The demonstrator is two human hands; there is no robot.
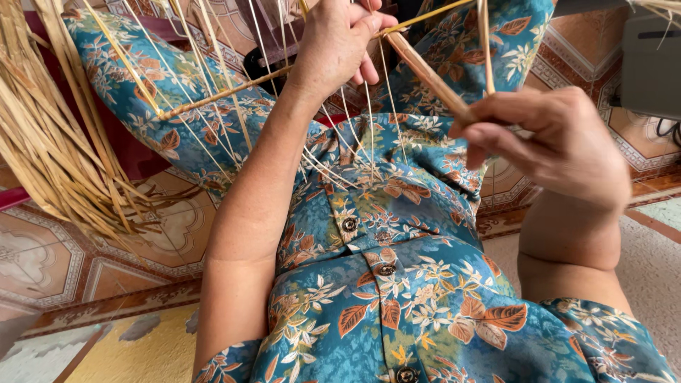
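Head view: a flat reed strip (pixel 425 71) slants from the left hand (pixel 340 46), clenched on its upper end, down-right to the right hand (pixel 550 138), whose fingers pinch its lower end, above the lap

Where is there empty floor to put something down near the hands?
Bare tiled floor shows at lower left, between the straw bundle and the left arm. A pale mat lies bare right of the right arm. It is crowded up top: the left hand and right hand work among thin strands.
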